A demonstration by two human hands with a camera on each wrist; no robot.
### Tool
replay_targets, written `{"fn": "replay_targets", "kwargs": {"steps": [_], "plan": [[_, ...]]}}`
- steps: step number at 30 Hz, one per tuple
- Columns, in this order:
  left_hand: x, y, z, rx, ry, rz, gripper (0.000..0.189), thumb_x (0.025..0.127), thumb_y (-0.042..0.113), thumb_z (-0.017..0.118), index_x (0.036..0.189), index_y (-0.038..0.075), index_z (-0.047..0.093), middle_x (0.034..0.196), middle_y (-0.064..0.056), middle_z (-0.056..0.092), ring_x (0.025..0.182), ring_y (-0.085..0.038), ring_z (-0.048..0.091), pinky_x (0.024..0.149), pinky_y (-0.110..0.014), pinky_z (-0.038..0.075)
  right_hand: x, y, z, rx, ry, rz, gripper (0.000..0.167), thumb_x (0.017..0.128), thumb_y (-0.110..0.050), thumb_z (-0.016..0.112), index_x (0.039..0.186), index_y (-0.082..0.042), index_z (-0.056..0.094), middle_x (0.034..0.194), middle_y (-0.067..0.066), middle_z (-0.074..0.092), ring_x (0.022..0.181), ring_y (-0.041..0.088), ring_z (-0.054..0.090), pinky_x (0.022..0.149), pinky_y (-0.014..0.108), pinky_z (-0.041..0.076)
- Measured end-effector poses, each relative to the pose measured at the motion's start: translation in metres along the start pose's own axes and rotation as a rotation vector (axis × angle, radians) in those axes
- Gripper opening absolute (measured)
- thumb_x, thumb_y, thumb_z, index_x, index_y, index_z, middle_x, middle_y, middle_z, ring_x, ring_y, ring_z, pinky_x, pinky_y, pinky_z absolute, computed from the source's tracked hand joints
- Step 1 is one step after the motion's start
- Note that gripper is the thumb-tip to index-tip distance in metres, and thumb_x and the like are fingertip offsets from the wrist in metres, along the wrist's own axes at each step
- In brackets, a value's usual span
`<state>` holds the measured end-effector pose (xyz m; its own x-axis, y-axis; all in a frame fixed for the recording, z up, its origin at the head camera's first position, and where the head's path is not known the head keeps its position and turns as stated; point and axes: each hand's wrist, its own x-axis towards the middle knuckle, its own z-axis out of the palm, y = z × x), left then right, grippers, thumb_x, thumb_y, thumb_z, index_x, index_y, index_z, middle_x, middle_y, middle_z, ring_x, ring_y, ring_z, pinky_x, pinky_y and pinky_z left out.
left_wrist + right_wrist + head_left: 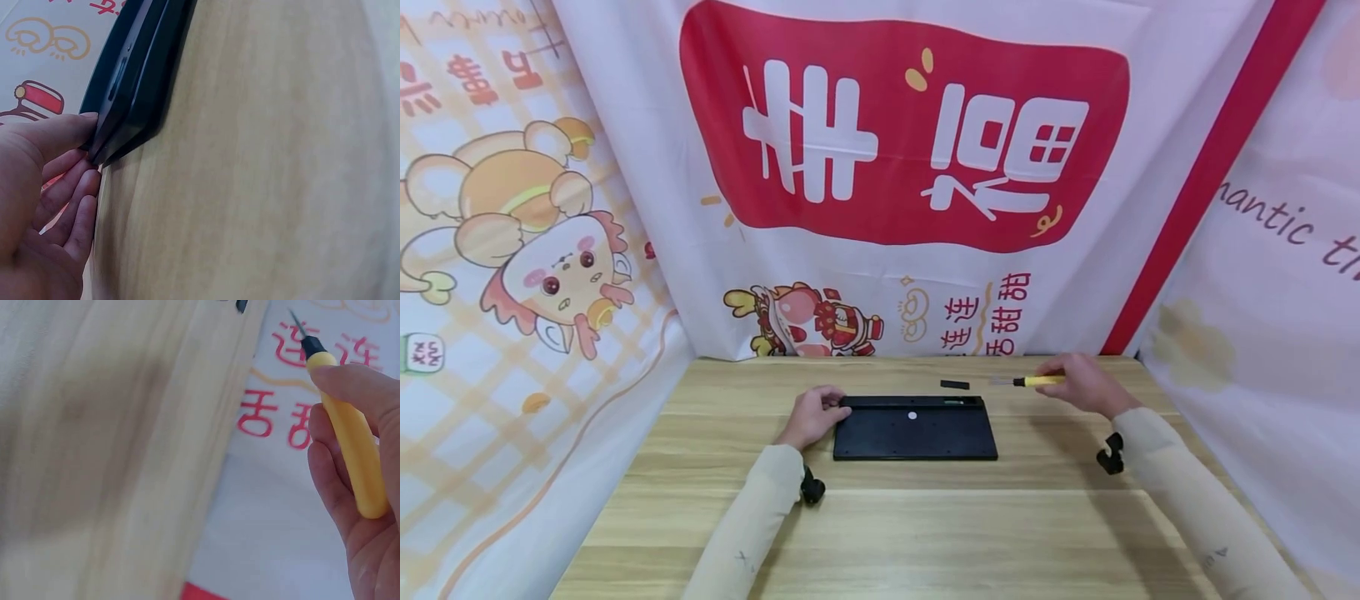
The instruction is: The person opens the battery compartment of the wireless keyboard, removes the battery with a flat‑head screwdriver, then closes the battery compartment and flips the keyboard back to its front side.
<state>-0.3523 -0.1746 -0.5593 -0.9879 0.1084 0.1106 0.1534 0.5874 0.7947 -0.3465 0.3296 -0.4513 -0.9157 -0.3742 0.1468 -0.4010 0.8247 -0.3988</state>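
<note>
A black keyboard (917, 435) lies underside up on the wooden table, its raised strip along the far edge. A small opening, seemingly a battery compartment (958, 402), shows at that strip's right end. My left hand (814, 414) pinches the keyboard's far left corner; in the left wrist view the thumb (75, 130) presses on top and the other fingers lie at the edge. To the right, my right hand (1084, 383) holds a screwdriver (1043, 381) with a yellow handle above the table, its thin shaft (297, 322) pointing left, apart from the keyboard.
A small black strip, perhaps a battery cover (955, 384), lies on the table (910, 533) just beyond the keyboard's far right corner. Printed cloth (895, 283) hangs behind the table's far edge, with more cloth at both sides.
</note>
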Motion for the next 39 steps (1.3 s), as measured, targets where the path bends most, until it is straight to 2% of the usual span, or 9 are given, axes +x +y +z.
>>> {"fn": "replay_targets", "kwargs": {"steps": [7,17,23,28,39], "plan": [[0.001,-0.001,0.0,-0.013,0.005,-0.002,0.024,0.095,0.019,0.08,0.118,0.014,0.078,0.118,-0.009,0.075,0.111,-0.026,0.069,0.1,-0.048,0.057,0.015,-0.03,-0.013,-0.062,-0.121,-0.063,0.013,0.09,-0.016,0.083,0.103,-0.013,0.083,0.093,0.0,0.075,0.08,0.016,0.061,0.073,0.03,0.055],[0.001,-0.002,-0.002,-0.008,0.001,0.002,0.024,0.096,0.018,0.08,0.119,0.013,0.077,0.118,-0.009,0.075,0.111,-0.025,0.068,0.1,-0.049,0.057,0.042,-0.057,-0.007,-0.08,-0.159,-0.191,0.01,0.085,-0.008,0.084,0.094,-0.012,0.083,0.088,0.001,0.077,0.076,0.011,0.062,0.068,0.025,0.053],[0.001,-0.003,-0.001,-0.016,0.003,0.0,0.023,0.096,0.019,0.08,0.118,0.013,0.078,0.117,-0.009,0.075,0.11,-0.025,0.068,0.1,-0.049,0.057,0.052,-0.061,0.0,-0.111,-0.188,-0.188,0.009,0.085,-0.01,0.085,0.093,-0.013,0.083,0.089,-0.001,0.077,0.076,0.011,0.062,0.07,0.029,0.055],[0.001,-0.006,0.001,-0.014,0.009,0.013,0.022,0.095,0.018,0.08,0.117,0.013,0.078,0.115,-0.008,0.075,0.107,-0.024,0.068,0.097,-0.048,0.057,0.056,-0.061,0.005,-0.096,-0.233,-0.138,0.008,0.087,-0.011,0.085,0.094,-0.014,0.083,0.091,-0.001,0.077,0.079,0.012,0.064,0.073,0.031,0.058],[0.002,-0.005,0.001,-0.009,0.011,0.038,0.022,0.094,0.016,0.081,0.115,0.012,0.078,0.115,-0.008,0.077,0.108,-0.025,0.07,0.098,-0.048,0.058,0.06,-0.064,0.01,-0.131,-0.238,-0.147,0.01,0.085,-0.009,0.086,0.094,-0.01,0.084,0.09,0.002,0.078,0.08,0.014,0.066,0.073,0.032,0.061]]}}
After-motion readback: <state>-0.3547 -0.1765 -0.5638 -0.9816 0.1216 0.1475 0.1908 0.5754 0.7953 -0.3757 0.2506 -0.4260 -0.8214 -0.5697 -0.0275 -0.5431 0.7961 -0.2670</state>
